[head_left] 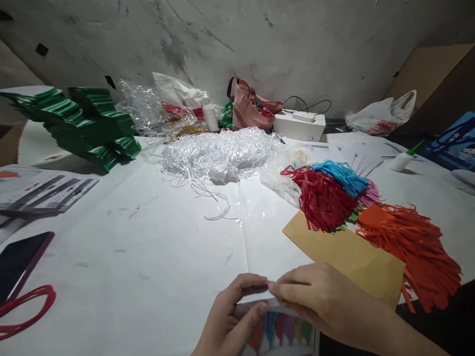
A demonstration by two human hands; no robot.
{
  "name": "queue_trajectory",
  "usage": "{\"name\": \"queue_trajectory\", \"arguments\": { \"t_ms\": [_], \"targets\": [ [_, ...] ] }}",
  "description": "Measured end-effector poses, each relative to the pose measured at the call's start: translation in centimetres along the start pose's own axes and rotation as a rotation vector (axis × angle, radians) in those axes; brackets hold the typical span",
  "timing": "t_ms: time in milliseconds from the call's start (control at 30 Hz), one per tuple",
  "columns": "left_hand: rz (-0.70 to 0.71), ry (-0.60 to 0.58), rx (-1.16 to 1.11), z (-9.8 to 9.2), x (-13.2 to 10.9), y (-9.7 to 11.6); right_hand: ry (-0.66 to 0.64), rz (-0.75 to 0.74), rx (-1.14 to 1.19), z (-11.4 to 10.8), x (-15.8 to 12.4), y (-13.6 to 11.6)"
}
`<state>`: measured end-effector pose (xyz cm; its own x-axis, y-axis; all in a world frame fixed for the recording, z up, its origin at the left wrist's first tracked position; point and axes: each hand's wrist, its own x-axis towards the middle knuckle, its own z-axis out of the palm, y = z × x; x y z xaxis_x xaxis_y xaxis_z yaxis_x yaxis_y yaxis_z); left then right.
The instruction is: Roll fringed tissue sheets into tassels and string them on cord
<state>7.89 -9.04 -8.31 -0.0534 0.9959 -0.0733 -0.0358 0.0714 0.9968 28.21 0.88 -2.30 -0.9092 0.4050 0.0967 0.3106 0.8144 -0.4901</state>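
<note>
At the table's near edge, my left hand (241, 311) is closed around the left end of a small folded white paper piece (256, 298), thumb below and fingers above. My right hand (319, 296) grips the same piece from the right, its fingertips meeting those of the left near the top edge. Just beneath both hands lies a printed sheet (284, 331) with coloured tassel pictures, partly hidden by them. A tan paper sheet (345, 252) lies beyond my right hand, with orange tassels (411, 247) and dark red tassels (324, 198) on and beside it.
White string (222, 153) is heaped at the table's middle back. Green folded paper (92, 123) stands at the left, above printed sheets (48, 193). A phone (22, 262) and a red cord (48, 301) lie near left. A glue bottle (403, 160) stands at right.
</note>
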Motion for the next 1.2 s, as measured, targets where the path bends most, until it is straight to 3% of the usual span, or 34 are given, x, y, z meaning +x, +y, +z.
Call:
{"name": "queue_trajectory", "arguments": {
  "t_ms": [100,300,467,567,700,867,967,1067,1133,1200],
  "targets": [
    [0.048,0.067,0.0,0.7,-0.2,0.4,-0.1,-0.024,0.029,-0.5,1.0,-0.2],
    [-0.006,0.192,-0.03,2.0,-0.3,0.8,-0.218,0.043,0.245,-1.7,1.9,0.3],
    [0.212,0.15,0.042,2.0,-0.6,0.3,-0.239,-0.026,0.222,-1.7,1.6,0.9],
    [0.232,0.139,0.008,2.2,-0.7,0.0,-0.24,-0.079,0.126,-1.2,1.5,0.4],
    [0.137,0.167,-0.037,2.2,-0.6,-0.3,-0.223,0.013,0.089,-1.3,1.5,-0.8],
    [0.182,0.326,0.095,1.8,-0.4,-0.3,-0.256,0.126,0.153,-3.1,0.3,0.4],
    [0.482,0.404,0.486,1.8,0.0,-0.1,-0.232,0.138,0.149,-3.6,-0.4,1.3],
    [0.914,0.328,0.885,2.3,0.6,0.4,-0.242,0.108,0.147,-3.6,-0.4,1.7],
    [1.047,0.207,1.004,3.0,1.0,0.8,-0.273,0.067,0.157,-3.7,0.0,2.0],
    [1.045,0.15,1.024,3.6,1.4,1.1,-0.299,0.032,0.182,-3.9,0.2,2.4]
  ]
}}
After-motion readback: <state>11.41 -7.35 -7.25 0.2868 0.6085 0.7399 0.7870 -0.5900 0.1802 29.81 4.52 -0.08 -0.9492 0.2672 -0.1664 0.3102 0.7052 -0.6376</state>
